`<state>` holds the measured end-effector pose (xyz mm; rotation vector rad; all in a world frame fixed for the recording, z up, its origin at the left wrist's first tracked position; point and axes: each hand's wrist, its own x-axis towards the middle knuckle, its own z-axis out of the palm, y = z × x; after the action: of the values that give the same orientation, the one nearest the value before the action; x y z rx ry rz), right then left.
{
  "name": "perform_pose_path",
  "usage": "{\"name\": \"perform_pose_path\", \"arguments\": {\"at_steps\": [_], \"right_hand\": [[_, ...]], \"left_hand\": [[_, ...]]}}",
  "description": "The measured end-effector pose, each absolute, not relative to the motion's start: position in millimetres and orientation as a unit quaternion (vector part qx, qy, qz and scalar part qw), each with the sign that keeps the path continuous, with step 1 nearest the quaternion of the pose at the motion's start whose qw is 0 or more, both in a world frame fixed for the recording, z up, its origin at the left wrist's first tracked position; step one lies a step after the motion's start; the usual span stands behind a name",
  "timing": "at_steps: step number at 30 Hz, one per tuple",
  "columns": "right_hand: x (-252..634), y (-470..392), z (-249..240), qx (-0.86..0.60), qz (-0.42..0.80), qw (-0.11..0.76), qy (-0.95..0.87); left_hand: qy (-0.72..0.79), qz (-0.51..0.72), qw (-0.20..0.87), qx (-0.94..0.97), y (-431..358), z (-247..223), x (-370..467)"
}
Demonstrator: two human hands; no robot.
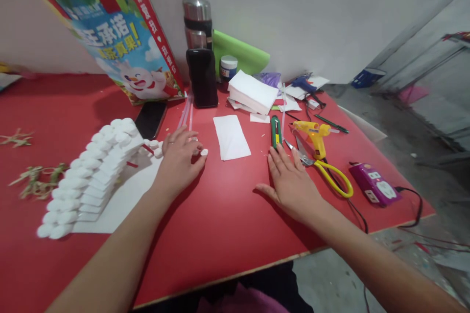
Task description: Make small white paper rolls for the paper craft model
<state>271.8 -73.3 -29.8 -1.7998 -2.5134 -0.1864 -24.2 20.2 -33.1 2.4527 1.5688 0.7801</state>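
My left hand (181, 159) is low over the red table, palm down, fingers loosely bent and apart. A small white piece (204, 152) is at its thumb tip, and I cannot make out whether they touch. More small whitish pieces (156, 147) lie behind the wrist. To the left, a curved structure of white rounded pads and folded strips (90, 173) stands on a white sheet (123, 200). My right hand (290, 176) rests flat on the table, fingers stretched out, its fingertips at the end of a green utility knife (276, 131). Between the hands lies white folded paper (231, 138).
Yellow-handled scissors (334, 178), a yellow glue gun (314, 134) and a purple box with a cable (374, 184) are on the right. Behind stand a stack of white paper (253, 92), an upright phone (202, 78), a thermos (197, 19) and a printed bag (125, 39).
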Motion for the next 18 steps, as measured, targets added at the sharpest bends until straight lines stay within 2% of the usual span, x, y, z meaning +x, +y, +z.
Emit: {"name": "perform_pose_path", "arguments": {"at_steps": [4,7,12,15,18], "right_hand": [[274.1,-61.2,0.3,-0.557,-0.097,0.202,-0.8],[273.4,-43.5,20.2,-0.59,-0.106,0.265,-0.755],[282.3,-15.9,23.0,-0.645,-0.047,0.214,-0.732],[290.0,-13.6,18.1,-0.655,-0.055,0.182,-0.731],[293.0,-15.1,22.5,-0.673,-0.065,0.194,-0.71]], "left_hand": [[0.524,0.263,0.054,0.808,22.7,-36.0,-26.0],[0.51,0.269,0.059,0.815,22.1,-36.2,-26.6],[0.485,0.305,0.048,0.818,20.9,-32.9,-26.0],[0.473,0.382,0.064,0.792,20.3,-26.8,-25.2],[0.482,0.465,0.061,0.74,16.8,-17.6,-23.4]]}}
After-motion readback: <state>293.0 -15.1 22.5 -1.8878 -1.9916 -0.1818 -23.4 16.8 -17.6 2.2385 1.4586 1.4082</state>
